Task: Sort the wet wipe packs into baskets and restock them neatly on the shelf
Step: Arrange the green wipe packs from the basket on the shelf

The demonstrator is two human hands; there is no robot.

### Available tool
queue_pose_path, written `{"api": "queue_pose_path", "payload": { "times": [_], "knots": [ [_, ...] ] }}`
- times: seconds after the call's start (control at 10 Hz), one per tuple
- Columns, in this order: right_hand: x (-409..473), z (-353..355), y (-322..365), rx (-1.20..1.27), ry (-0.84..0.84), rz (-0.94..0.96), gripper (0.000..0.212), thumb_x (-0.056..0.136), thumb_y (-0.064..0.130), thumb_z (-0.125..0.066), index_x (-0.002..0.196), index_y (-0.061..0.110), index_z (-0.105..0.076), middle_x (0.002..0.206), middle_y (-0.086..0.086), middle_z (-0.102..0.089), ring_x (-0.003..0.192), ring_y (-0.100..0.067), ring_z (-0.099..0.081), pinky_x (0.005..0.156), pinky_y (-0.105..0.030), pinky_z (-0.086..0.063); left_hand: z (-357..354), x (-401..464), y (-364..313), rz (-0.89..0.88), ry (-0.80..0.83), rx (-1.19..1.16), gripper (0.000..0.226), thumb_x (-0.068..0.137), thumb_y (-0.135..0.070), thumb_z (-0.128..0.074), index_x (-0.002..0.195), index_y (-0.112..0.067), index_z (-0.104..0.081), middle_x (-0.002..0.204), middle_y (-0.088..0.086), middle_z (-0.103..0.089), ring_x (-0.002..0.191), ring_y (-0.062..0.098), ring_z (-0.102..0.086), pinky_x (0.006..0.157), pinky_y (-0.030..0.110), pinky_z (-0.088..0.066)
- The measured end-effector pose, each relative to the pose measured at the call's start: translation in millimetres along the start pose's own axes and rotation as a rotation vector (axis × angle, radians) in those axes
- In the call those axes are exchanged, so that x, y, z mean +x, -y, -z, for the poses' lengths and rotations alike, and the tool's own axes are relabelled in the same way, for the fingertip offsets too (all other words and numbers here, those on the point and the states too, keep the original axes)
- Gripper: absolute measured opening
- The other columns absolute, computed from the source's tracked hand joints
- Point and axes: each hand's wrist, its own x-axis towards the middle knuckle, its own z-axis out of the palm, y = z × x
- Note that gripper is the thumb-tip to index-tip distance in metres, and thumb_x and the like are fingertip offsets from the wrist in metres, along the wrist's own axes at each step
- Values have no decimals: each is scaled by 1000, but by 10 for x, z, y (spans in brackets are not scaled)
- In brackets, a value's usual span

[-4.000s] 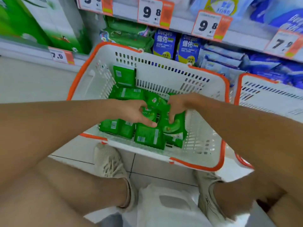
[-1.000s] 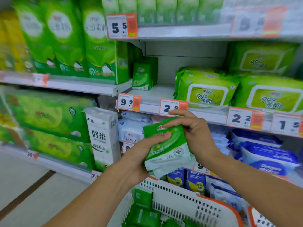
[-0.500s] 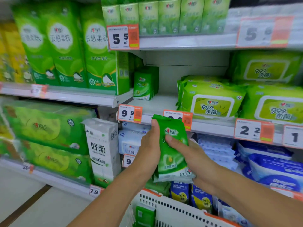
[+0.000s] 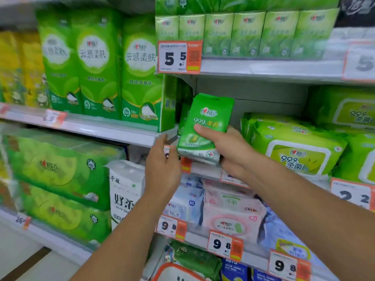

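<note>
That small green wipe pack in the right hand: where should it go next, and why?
Probably forward into the shelf gap behind it. The right hand holds the small green wipe pack upright at the shelf edge, matching packs stand just behind, and the left hand is open beside it.

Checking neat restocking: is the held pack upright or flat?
Upright: the wet wipe pack, gripped by the right hand, stands tall, logo on top.

Readable print on shelf goods and price tags.
The small green wipe pack [image 4: 207, 126] reads "999 杀菌" and "10"; the large green packs [image 4: 294, 151] repeat "999 杀菌". Tall tissue packs [image 4: 140, 63] say "云感柔肤". Price tags show "5.5" [image 4: 179, 57], "9.8" [image 4: 224, 245] and "2.2" [image 4: 353, 196].
</note>
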Motion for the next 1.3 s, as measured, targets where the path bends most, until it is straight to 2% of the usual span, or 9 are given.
{"api": "queue_pose_path", "payload": {
  "times": [0.2, 0.4, 0.6, 0.8, 0.9, 1.0, 1.1, 1.2, 1.3],
  "knots": [
    [1917, -67, -566, -456, -97, -125, 97, 45, 23, -100, 126, 8, -48, 116, -12, -67, 106, -29, -67, 90, -48, -57, -57, 347, 544, -241, 373, 706, 76, 96, -39, -58, 157, -16, -19, 165, 0, -13, 152, 19, -8, 121, 31, -11],
    [2328, -106, -758, -464, -127, -231, 180, -2, 33, -101, 151, 24, -5, 147, -22, -43, 126, -42, -54, 96, -70, -46, -26, 517, 503, -209, 310, 609, 77, 81, -42, -77, 146, -25, -41, 149, -8, -39, 137, 14, -38, 108, 31, -37],
    [2197, -83, -587, -260, -57, -374, 95, 64, 90, -55, 126, 19, -63, 117, -14, -72, 101, -36, -72, 96, -60, -51, -33, 501, 532, -251, 302, 561, 70, 83, -39, -76, 143, -24, -43, 145, -8, -41, 136, 14, -36, 106, 29, -34],
    [1625, -209, -253, -346, -124, -296, 64, 90, 68, -55, 117, 10, -55, 110, -4, -69, 93, -17, -69, 81, -36, -53, -62, 480, 509, -243, 336, 621, 83, 85, -41, -73, 152, -19, -30, 159, 0, -28, 150, 20, -15, 121, 36, -18],
    [1198, -219, -88, -634, -218, -70, 76, 96, 57, -54, 146, 1, -41, 149, -12, -47, 136, -29, -46, 102, -35, -39, -23, 396, 479, -314, 251, 578, 74, 85, -39, -72, 147, -15, -39, 150, 4, -41, 140, 26, -36, 114, 41, -33],
    [680, -138, -181, -868, -397, 516, 46, 91, 34, -67, 123, 1, -63, 124, -13, -65, 117, -25, -60, 96, -25, -41, 23, 176, 422, -487, 68, 526, 32, 90, -35, -62, 115, -14, -61, 111, 7, -63, 103, 30, -58, 86, 44, -49],
    [-657, 106, -866, -807, -299, 1051, 11, 89, 8, -59, 82, 3, -65, 76, -6, -62, 70, -23, -57, 68, -35, -47, 49, -510, 723, -429, 491, 693, 15, 91, -38, -58, 91, -24, -55, 81, 1, -64, 80, 26, -59, 70, 38, -49],
    [-1580, 768, -2288, -1055, -144, 235, 24, 94, 27, -59, 72, 18, -55, 60, 6, -51, 61, -19, -51, 63, -37, -47, 140, -1379, 1353, -178, 1256, 1139, 32, 91, -45, -62, 115, -24, -61, 116, 8, -64, 116, 29, -57, 93, 35, -46],
    [-2226, 1207, -3085, -1305, 396, -616, 37, 92, 38, -69, 112, 8, -65, 103, -10, -66, 98, -28, -62, 89, -42, -51, 269, -1990, 1818, 96, 1553, 1287, 50, 95, -48, -58, 129, -11, -59, 134, 11, -57, 122, 29, -53, 102, 38, -44]
  ]
}}
